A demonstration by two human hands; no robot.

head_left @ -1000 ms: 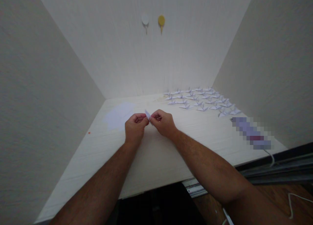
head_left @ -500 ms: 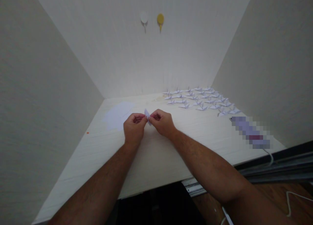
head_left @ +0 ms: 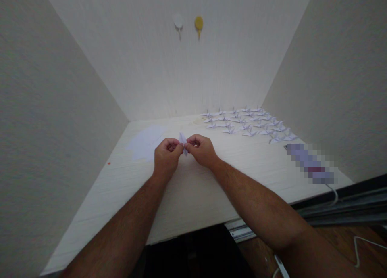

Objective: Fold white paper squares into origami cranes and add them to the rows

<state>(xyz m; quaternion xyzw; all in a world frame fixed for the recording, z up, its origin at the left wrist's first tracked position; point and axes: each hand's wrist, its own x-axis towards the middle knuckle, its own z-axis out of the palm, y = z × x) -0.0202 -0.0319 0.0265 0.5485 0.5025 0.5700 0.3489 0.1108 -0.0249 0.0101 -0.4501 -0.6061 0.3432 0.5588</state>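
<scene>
A small folded piece of pale lilac paper (head_left: 182,139) is pinched between both of my hands above the middle of the white table (head_left: 193,189). My left hand (head_left: 166,158) is closed, thumb and fingers gripping the paper's left side. My right hand (head_left: 202,150) is closed too, pinching the paper's right side. The two hands touch at the fingertips, so most of the paper is hidden.
Several folded paper cranes (head_left: 248,124) lie in rows at the table's back right. A flat stack of lilac sheets (head_left: 146,143) lies at the back left. A blurred oblong object (head_left: 311,164) with a white cable sits at the right edge. Walls close in on three sides.
Both hands stay together on the paper, with only small finger shifts. The paper tip between them has turned slightly more upright.
</scene>
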